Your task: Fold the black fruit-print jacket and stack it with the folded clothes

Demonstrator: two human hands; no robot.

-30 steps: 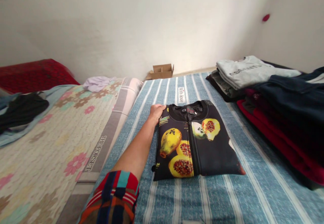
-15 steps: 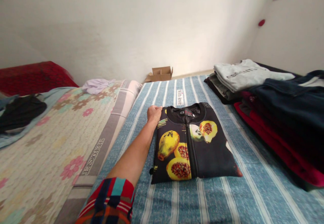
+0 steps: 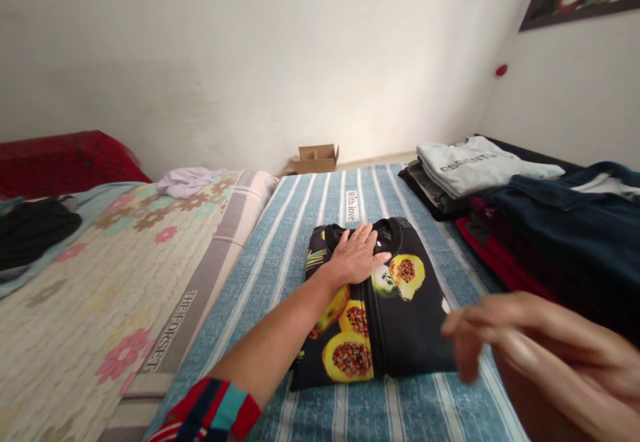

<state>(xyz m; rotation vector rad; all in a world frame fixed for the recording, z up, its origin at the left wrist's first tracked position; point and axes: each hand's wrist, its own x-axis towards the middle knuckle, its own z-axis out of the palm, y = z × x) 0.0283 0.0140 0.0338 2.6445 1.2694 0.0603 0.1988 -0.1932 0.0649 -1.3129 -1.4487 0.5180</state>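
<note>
A black zip-up jacket (image 3: pixel 415 332) printed with papaya fruit lies folded on a blue striped bedsheet (image 3: pixel 280 242). My left hand (image 3: pixel 356 255) rests flat over its collar and upper zip, fingers spread, covering part of the neck opening. At the lower right, my right hand (image 3: pixel 540 352) hovers close to the camera, blurred, with its fingers loosely bent and apart from the thumb. Nothing shows in it. It overlaps the jacket's lower right corner in the view; whether they touch I cannot tell.
Folded clothes stand in piles at the right: a light grey top (image 3: pixel 465 165) and a dark navy garment (image 3: pixel 575 205) over red ones. A cardboard box (image 3: pixel 317 160) sits by the wall. At left, a floral bedspread (image 3: pixel 145 262) holds a lilac cloth (image 3: pixel 185 182) and dark clothing (image 3: pixel 37 229).
My left hand has moved from the jacket's upper left shoulder onto its collar and opened flat. My right hand has come into view from the right. The camera has tilted slightly up.
</note>
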